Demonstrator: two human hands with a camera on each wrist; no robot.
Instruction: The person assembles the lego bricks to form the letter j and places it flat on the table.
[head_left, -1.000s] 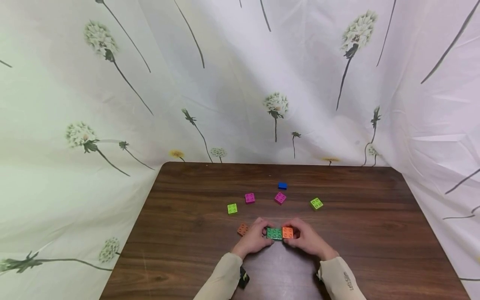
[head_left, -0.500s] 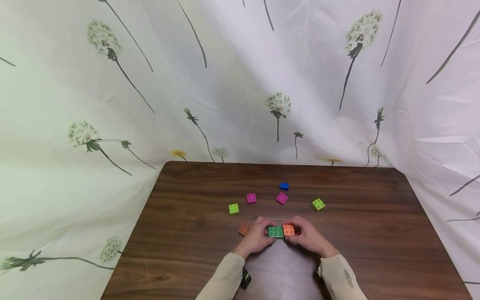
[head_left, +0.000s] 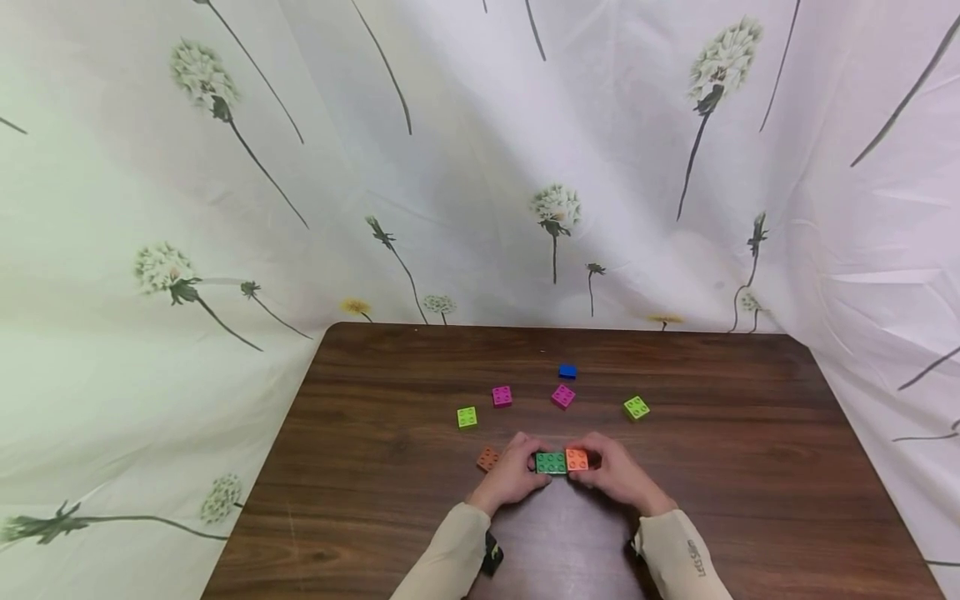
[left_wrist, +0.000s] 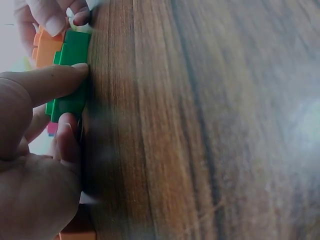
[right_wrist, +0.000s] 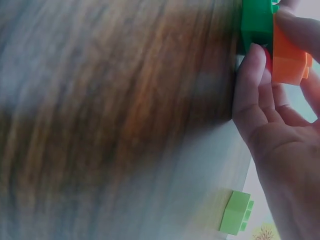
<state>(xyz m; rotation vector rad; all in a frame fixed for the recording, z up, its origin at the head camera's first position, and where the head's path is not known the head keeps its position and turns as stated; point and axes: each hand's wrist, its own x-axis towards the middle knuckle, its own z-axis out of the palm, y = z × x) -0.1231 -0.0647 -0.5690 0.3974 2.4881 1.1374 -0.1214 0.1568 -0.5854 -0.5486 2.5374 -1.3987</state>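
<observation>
Near the middle of the table, my left hand [head_left: 515, 472] pinches a long green toy brick [head_left: 551, 463] between thumb and fingers. My right hand [head_left: 617, 472] grips a square orange brick [head_left: 577, 459] at the green one's right end. Both wrist views show the orange brick [right_wrist: 289, 57] higher than the green brick [right_wrist: 257, 25], overlapping its stud side at that end. The green brick [left_wrist: 75, 50] lies low, close over the tabletop. Its studs face up in the head view. A brown brick [head_left: 487, 457] is partly covered by my left hand.
Beyond the hands lie two lime bricks [head_left: 467, 417], two magenta bricks [head_left: 502, 396] and a blue brick [head_left: 567, 372]. The dark wooden table [head_left: 360, 500] ends at a hanging flowered cloth [head_left: 465, 167] at the back and sides.
The whole head view shifts slightly. Both hands keep their hold on the green and orange bricks, in nearly the same place.
</observation>
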